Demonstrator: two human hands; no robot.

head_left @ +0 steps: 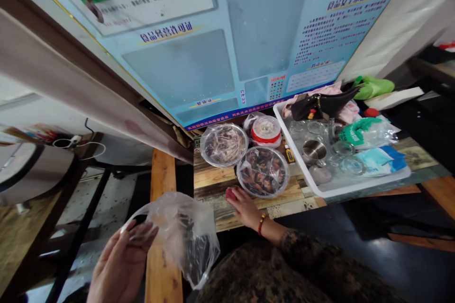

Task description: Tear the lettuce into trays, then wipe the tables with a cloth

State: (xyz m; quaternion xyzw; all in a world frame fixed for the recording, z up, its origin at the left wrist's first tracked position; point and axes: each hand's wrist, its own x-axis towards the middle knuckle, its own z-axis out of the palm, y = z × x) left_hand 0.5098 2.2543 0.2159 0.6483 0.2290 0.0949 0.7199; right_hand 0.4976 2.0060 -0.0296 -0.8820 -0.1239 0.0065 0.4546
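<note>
My left hand (124,251) is closed on the rim of a clear plastic bag (181,232), which hangs open to the right of my fingers. Down on the wood-patterned table, my right hand (244,206) has its fingertips on a small red item (231,193) whose kind I cannot make out. Just beyond that hand sits a round, film-covered container of dark brown food (263,172). A second covered container, with pale stick-like pieces (224,145), stands behind it to the left. Between them and the board is a tub with a red band (266,130).
A white tray (313,184) on the right holds glass cups, a metal mug (314,151), plastic packets and a dark pouch (325,103). A small yellow-and-black item (289,154) lies beside it. The blue notice board (177,71) rises behind; a wooden bench (163,175) is at left.
</note>
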